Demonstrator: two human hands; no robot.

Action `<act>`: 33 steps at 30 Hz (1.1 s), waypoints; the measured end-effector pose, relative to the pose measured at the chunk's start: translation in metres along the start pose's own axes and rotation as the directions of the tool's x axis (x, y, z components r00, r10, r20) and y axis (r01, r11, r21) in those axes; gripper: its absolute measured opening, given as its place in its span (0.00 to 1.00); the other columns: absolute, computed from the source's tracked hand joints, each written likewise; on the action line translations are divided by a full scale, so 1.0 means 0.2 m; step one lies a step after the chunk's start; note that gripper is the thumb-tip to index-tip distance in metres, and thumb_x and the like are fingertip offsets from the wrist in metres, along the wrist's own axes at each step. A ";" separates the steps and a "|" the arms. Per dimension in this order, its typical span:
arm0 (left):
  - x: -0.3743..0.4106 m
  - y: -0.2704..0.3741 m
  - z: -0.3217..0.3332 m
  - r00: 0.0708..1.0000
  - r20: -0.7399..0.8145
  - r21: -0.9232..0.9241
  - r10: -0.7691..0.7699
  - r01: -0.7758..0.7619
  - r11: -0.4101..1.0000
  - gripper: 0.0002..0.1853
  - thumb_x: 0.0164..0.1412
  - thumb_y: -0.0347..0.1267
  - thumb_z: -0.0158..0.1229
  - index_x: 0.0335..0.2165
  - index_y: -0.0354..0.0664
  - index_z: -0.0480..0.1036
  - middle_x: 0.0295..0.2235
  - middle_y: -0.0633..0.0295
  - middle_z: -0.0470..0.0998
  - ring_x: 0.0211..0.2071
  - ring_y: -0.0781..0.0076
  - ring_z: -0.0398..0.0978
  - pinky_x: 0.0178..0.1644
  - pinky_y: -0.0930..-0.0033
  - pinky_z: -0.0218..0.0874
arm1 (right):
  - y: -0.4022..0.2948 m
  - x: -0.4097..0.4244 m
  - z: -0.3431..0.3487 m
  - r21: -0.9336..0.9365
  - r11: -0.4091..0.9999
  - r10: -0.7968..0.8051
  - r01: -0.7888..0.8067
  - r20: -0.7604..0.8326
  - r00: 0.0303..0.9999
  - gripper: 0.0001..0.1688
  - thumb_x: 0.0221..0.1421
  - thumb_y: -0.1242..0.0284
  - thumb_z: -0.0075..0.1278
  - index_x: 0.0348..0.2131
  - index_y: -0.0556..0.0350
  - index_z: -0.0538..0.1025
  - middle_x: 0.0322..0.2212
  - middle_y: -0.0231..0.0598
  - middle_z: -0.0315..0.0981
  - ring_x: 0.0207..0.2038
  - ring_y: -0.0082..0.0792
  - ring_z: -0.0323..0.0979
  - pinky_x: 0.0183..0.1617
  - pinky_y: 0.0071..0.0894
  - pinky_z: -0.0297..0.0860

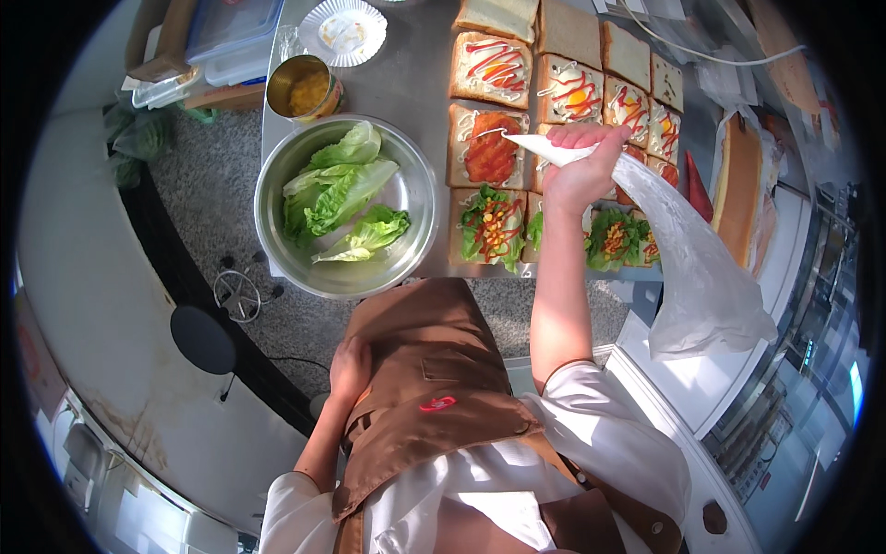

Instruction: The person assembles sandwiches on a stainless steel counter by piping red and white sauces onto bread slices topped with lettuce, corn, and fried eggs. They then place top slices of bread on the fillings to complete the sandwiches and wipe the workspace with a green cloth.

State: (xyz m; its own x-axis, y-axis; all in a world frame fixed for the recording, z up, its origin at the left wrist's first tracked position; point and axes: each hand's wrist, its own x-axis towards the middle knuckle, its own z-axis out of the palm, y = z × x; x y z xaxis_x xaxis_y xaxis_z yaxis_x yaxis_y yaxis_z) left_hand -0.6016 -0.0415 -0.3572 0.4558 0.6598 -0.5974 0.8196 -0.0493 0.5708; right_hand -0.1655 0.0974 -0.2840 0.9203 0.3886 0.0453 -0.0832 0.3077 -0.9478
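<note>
My right hand is closed around a plastic piping bag of white sauce, its tip over a slice of bread topped with a sauce-covered orange-red patty. A line of white sauce lies at the tip. Rows of bread slices surround it: some plain, some bearing egg with red and white sauce, others lettuce and corn. My forearm and hand hide part of the middle columns. My left hand rests against the brown apron at my side; whether it grips the cloth is unclear.
A metal bowl of lettuce leaves stands at the table's front left, with an open can of corn and a paper-lined plate behind. On the right lie a red-filled piping bag and a wrapped loaf. A white cable crosses the back right.
</note>
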 end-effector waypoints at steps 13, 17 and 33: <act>-0.02 -0.02 -0.01 1.000 0.016 0.030 0.019 -0.019 0.999 0.07 0.59 0.30 0.51 0.34 0.37 0.71 0.35 0.46 0.75 0.40 0.44 0.71 0.45 0.50 0.63 | -0.04 -0.17 -0.08 -0.110 0.992 -0.061 0.057 -0.036 0.998 0.29 0.68 0.55 0.33 0.18 0.51 0.59 0.12 0.34 0.54 0.15 0.32 0.58 0.25 0.36 0.63; -0.03 -0.07 0.00 0.999 0.014 0.080 0.037 -0.038 0.996 0.08 0.60 0.30 0.52 0.36 0.37 0.72 0.34 0.48 0.75 0.38 0.46 0.72 0.43 0.53 0.65 | -0.18 -0.10 -0.20 0.172 0.984 0.076 -0.046 -0.173 0.982 0.29 0.69 0.54 0.30 0.18 0.50 0.59 0.14 0.32 0.55 0.20 0.32 0.58 0.34 0.39 0.64; -0.03 -0.10 -0.05 0.996 0.064 0.073 0.065 -0.070 0.995 0.08 0.59 0.29 0.51 0.36 0.38 0.72 0.36 0.49 0.75 0.41 0.46 0.71 0.45 0.53 0.64 | -0.20 -0.61 -0.24 -0.005 0.995 0.105 -0.105 0.041 0.994 0.30 0.69 0.53 0.30 0.18 0.49 0.58 0.13 0.31 0.52 0.15 0.28 0.54 0.23 0.31 0.59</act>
State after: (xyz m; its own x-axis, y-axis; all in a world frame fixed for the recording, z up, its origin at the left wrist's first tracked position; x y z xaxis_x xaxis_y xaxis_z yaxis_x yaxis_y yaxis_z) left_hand -0.6240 -0.0380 -0.3590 0.5297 0.6056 -0.5939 0.8087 -0.1496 0.5688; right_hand -0.2552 -0.0046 -0.2662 0.8902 0.4536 -0.0414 -0.1772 0.2611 -0.9489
